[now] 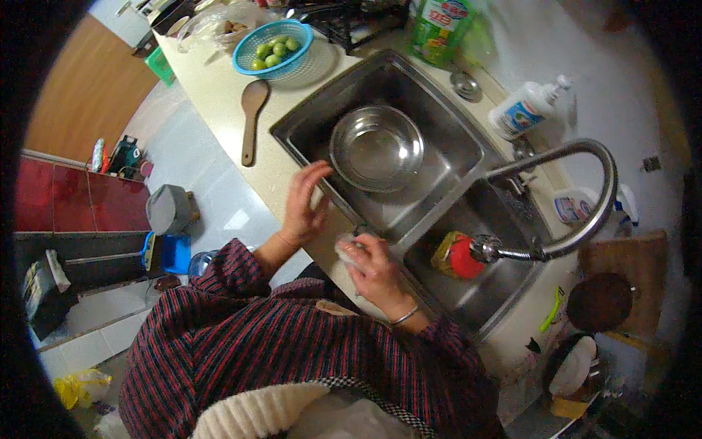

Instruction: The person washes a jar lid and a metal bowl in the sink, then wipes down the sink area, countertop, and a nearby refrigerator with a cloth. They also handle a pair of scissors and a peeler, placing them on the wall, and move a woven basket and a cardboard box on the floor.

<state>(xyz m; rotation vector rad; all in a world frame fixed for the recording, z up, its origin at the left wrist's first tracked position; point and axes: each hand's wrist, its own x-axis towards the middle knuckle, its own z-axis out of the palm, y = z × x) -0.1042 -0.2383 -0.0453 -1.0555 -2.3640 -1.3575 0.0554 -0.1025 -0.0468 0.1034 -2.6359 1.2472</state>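
Note:
My right hand (375, 271) is closed around a small whitish scrubbing pad or cloth (351, 251) at the counter's front edge. To its left, my left hand (307, 206) holds nothing, its fingers apart above the sink's front rim. Before me is a stainless steel double sink (439, 206). A shiny round metal bowl (377, 149) sits in the larger basin, beyond both hands. In the smaller basin, a red and yellowish container (459, 255) lies below the spray head (486, 248), which partly covers it.
A wooden rice paddle (252, 120) lies on the counter left of the sink, near a blue colander (307, 49) of green fruit (276, 50). A curved metal faucet (607, 170) arches over the small basin. A white pump bottle (524, 110) and green detergent pouch (439, 30) stand behind.

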